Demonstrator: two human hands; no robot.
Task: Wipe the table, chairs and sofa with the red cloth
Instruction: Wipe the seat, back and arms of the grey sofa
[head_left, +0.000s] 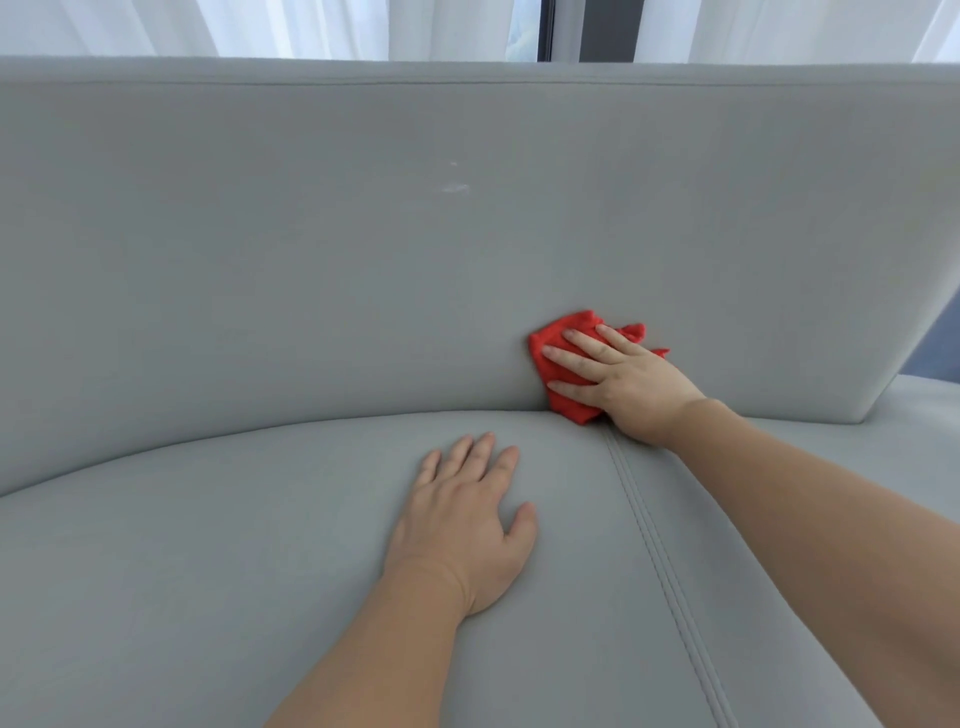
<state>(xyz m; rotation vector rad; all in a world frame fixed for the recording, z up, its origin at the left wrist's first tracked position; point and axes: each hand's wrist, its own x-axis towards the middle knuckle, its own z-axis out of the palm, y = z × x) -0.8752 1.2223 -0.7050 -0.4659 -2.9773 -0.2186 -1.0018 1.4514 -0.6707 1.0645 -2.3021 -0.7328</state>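
A grey sofa (260, 260) fills the view, its backrest upright ahead and its seat cushion below. My right hand (623, 379) presses the crumpled red cloth (558, 343) flat against the lower part of the backrest, just above the crease where it meets the seat. The fingers are spread over the cloth, which sticks out to the left and above them. My left hand (467, 514) lies palm down on the seat cushion, fingers apart, holding nothing. A small whitish mark (456, 187) shows higher up on the backrest.
A stitched seam (660, 561) runs down the seat between two cushions. White curtains (311, 26) and a dark window frame (592, 28) stand behind the sofa. The backrest ends at the right, where a lower grey cushion (930, 410) continues.
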